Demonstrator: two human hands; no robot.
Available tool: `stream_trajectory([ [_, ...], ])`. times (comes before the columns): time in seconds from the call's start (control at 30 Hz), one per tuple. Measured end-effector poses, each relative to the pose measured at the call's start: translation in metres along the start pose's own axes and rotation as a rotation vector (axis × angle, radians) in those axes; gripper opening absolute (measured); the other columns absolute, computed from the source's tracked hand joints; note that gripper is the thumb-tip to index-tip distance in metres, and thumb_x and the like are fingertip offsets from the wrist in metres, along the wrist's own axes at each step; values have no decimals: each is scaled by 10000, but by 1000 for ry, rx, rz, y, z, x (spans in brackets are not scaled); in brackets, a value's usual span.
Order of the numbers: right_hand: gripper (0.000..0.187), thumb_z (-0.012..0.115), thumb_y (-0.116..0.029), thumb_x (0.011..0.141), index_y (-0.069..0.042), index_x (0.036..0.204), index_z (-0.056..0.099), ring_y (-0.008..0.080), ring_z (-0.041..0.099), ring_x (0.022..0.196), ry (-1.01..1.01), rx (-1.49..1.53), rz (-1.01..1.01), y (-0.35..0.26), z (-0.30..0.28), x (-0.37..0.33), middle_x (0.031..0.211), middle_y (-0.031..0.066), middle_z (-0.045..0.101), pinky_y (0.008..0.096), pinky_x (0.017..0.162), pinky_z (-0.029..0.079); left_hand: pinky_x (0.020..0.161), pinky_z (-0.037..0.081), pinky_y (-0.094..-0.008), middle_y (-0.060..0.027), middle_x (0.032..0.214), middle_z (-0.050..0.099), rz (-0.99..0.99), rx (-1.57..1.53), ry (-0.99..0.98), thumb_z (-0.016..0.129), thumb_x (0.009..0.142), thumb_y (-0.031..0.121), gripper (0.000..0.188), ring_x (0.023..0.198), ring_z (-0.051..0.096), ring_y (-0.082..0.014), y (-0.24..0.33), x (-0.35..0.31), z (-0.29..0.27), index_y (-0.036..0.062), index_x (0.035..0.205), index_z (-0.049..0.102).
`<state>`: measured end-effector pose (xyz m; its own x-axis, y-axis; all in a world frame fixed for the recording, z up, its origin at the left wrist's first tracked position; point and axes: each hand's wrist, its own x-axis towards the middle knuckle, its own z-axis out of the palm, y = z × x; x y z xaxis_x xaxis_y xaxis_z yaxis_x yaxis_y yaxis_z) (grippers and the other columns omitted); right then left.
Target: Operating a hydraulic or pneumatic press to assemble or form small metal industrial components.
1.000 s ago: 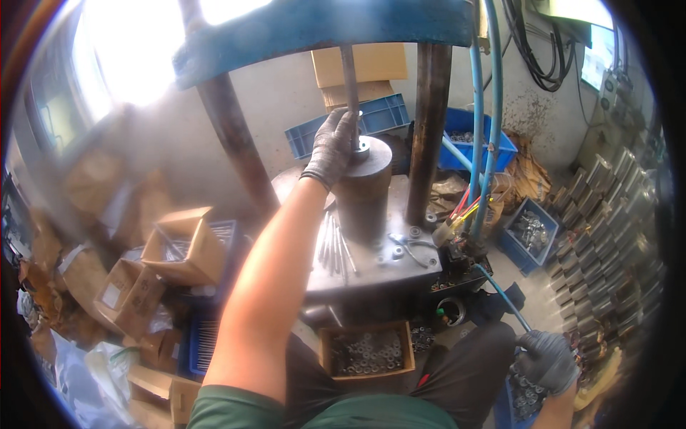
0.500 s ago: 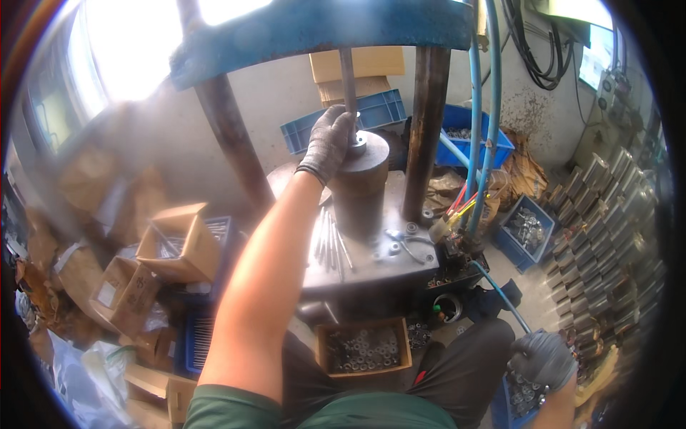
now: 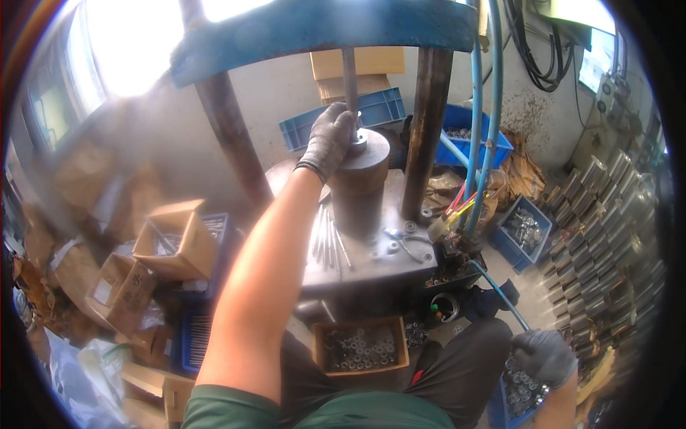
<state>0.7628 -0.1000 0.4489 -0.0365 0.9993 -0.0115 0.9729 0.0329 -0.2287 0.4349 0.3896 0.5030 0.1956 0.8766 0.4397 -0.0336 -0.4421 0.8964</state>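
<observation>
My left hand [image 3: 329,141], in a grey knit glove, is closed at the lower end of an upright steel rod [image 3: 349,75] under the press crossbeam [image 3: 329,37]. What its fingers grip is mostly hidden behind them. Beside the fingertips a small metal ring [image 3: 359,140] sits on top of a thick steel cylinder [image 3: 357,193], which stands on the press table [image 3: 393,275]. Down at the right, my right hand [image 3: 547,357], gloved in grey too, is wrapped round the end of a blue lever [image 3: 500,294].
Thin metal rods [image 3: 332,239] lie left of the cylinder. A box of metal rings [image 3: 362,347] sits below the table. Press columns [image 3: 426,132] flank the work. Blue bins [image 3: 525,232] and stacked metal tubes [image 3: 604,236] stand at the right, cardboard boxes [image 3: 175,247] at the left.
Both hands keep their grips, with hardly any movement. The view has shifted very slightly.
</observation>
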Motion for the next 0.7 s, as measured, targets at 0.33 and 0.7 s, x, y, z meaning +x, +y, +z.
stream_trajectory([
  [0.33,204,725,-122,787,-86,984,767,369,723,814,105,38,14,-3,1,1,853,153,732,456,744,583,812,511,-341,-93,888,670,10,42,-3,563,916,236,320,842,632,-194,-4,0,0,30,1116,701],
  [0.7,219,689,-16,804,-48,1019,712,395,699,804,336,21,-19,-24,-31,32,859,190,698,440,710,556,820,525,-343,-82,925,685,43,24,-15,545,956,226,328,861,639,-176,-7,3,-1,34,1177,693],
])
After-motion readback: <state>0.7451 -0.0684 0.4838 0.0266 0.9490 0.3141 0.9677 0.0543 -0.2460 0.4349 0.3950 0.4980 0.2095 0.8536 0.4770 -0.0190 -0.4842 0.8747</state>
